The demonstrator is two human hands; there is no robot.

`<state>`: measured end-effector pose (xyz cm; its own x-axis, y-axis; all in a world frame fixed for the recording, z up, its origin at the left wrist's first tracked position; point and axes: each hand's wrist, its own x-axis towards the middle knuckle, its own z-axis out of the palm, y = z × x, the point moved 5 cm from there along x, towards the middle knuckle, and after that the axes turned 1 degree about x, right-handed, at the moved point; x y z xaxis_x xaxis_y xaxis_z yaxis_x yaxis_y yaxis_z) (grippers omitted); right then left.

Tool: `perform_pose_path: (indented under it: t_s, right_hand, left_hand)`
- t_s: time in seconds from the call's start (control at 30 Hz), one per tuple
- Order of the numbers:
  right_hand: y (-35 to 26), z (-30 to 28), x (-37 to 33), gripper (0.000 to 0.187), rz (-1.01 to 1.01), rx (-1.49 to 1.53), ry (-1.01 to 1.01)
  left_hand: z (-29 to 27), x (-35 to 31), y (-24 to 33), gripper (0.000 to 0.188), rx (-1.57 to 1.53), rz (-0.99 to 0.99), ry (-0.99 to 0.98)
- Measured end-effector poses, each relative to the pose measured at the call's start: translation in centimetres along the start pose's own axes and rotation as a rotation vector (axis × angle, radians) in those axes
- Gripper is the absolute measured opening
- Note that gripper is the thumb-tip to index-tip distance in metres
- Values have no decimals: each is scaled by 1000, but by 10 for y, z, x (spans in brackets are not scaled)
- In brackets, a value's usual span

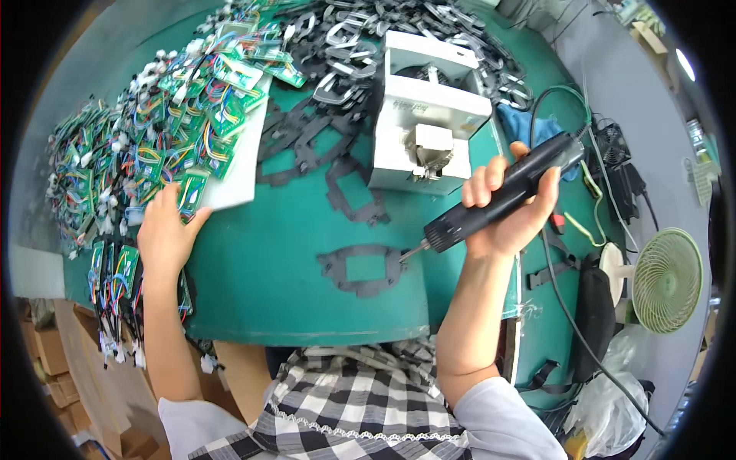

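My right hand (510, 203) is wrapped round a black electric screwdriver (491, 198), which slants down to the left. Its thin metal bit ends by the right edge of a flat black plastic frame (333, 268) lying on the green mat. At the left, my left hand (170, 230) has its thumb and fingers around a small green circuit board (193, 192) with coloured wires, at the near edge of a large pile of circuit boards (165, 123). Part of that board is hidden by the fingers.
More black frames (356, 192) lie beyond, with a heap of black parts (345, 46) at the back. A white metal fixture (429, 115) stands at back centre. To the right are a green fan (665, 280), a blue cloth (537, 126) and the screwdriver's cable (571, 322).
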<state>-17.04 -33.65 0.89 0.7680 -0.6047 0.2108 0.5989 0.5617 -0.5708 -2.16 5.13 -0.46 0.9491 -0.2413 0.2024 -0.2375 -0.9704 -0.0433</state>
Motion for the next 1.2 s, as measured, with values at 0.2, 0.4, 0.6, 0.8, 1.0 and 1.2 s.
perform_pose_path:
  t_s: [0.2,0.4,0.6,0.8,1.0,1.2]
  right_hand:
    - [4,5,-1,46,6,-18,30]
    - [7,5,-2,45,-7,-92,62]
    - [-17,25,5,46,-255,-448,-20]
    - [-44,71,26,63,-720,-575,-124]
    - [-26,89,29,48,-683,-701,-256]
    - [-23,89,30,45,-674,-694,-226]
  left_hand:
    - [-64,-7,16,48,-396,47,244]
    - [-61,-51,120,53,-635,591,-8]
    - [-4,-80,156,56,-753,665,-117]
    - [5,-78,161,53,-791,717,-75]
    - [-1,-76,157,52,-816,688,68]
    - [0,-70,147,56,-804,608,129]
